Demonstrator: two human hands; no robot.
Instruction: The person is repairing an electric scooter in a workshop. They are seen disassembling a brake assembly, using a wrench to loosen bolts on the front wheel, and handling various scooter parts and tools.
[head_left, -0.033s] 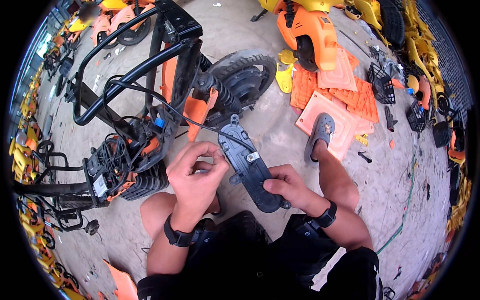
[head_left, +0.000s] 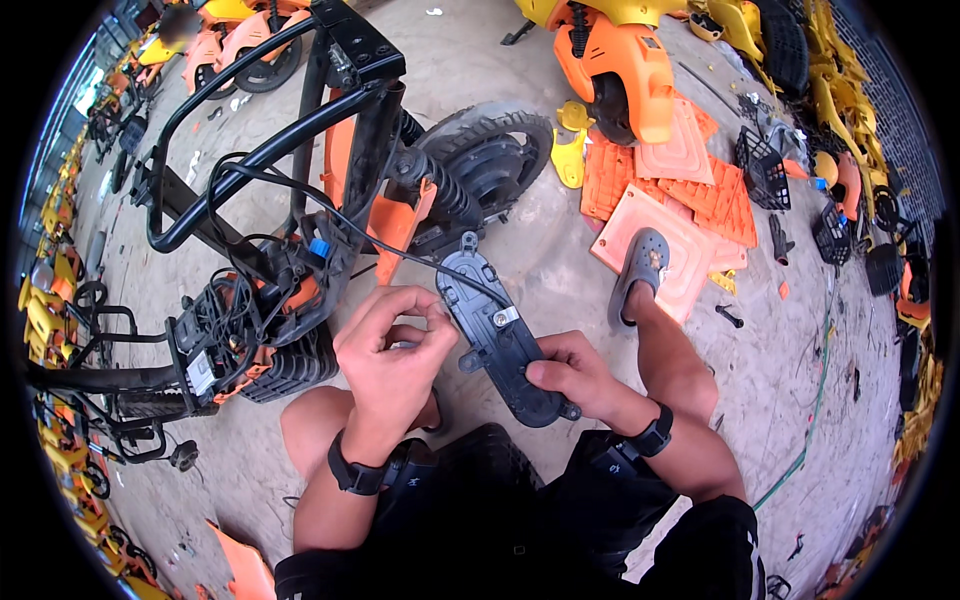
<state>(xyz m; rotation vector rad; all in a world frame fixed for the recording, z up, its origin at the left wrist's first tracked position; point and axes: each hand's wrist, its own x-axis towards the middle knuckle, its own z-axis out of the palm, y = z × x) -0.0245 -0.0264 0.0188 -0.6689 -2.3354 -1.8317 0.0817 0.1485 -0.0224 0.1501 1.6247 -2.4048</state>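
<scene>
My right hand (head_left: 580, 370) grips the lower end of a long black plastic housing (head_left: 505, 355), thumb on its face. A black cable (head_left: 400, 250) runs from the motorbike frame (head_left: 270, 150) at the left to the housing's upper part, beside a small metal fitting (head_left: 505, 316). My left hand (head_left: 395, 345) has thumb and forefinger pinched at the housing's upper left edge; what lies between the fingertips is too small to make out. Behind the housing are the bike's rear wheel (head_left: 500, 150), shock absorber and an orange panel (head_left: 395, 225).
Orange panels (head_left: 610, 180) lie stacked at upper right under my sandalled foot (head_left: 645, 270), near an orange front fender (head_left: 640, 70) on another bike and black baskets (head_left: 760, 165). Scooters and yellow body parts line both sides. A green line (head_left: 805, 450) crosses the floor at right.
</scene>
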